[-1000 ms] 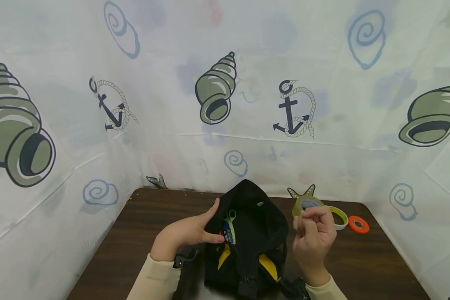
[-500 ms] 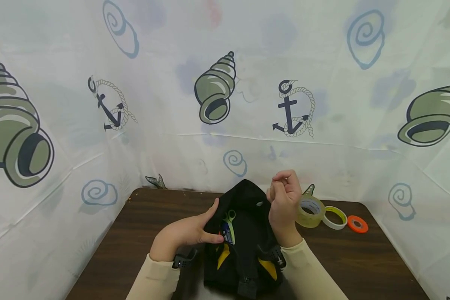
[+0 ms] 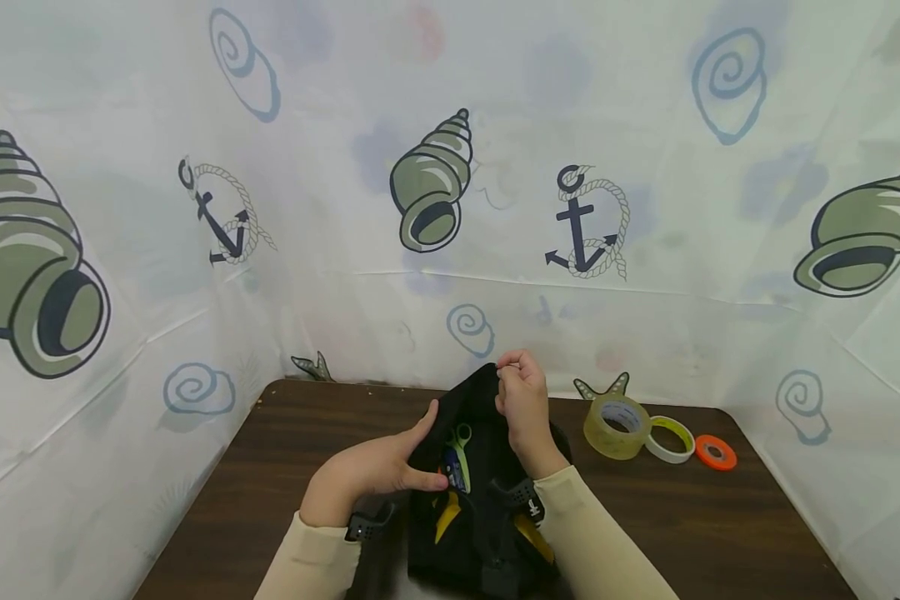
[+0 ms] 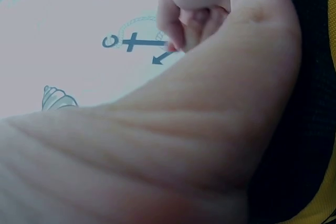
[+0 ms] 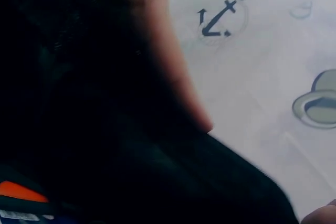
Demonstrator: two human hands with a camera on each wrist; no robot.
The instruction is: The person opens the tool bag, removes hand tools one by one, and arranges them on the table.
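Note:
A black bag [image 3: 468, 550] with yellow patches stands on the table, its top raised. My left hand [image 3: 367, 462] holds the bag's left side, thumb over the front and forefinger along the edge. At the bag's top edge my right hand [image 3: 523, 400] pinches the black fabric with curled fingers. Green-handled scissors [image 3: 461, 435] stick up inside the bag beside a dark blue item [image 3: 452, 468] with pale print. In the right wrist view, a finger lies along the dark fabric [image 5: 226, 166], and an orange piece [image 5: 23, 191] shows at lower left. The bag's deeper inside is too dark to see.
Right of the bag, on the brown table [image 3: 705, 533], are a clear tape roll [image 3: 596, 437], a white-and-yellow tape roll [image 3: 669, 457] and an orange tape roll [image 3: 716, 452]. A printed white cloth [image 3: 330, 208] hangs behind and at the sides.
My right hand has moved left from in front of the tape rolls to the bag's top edge and taken hold of it. My left hand has stayed in place.

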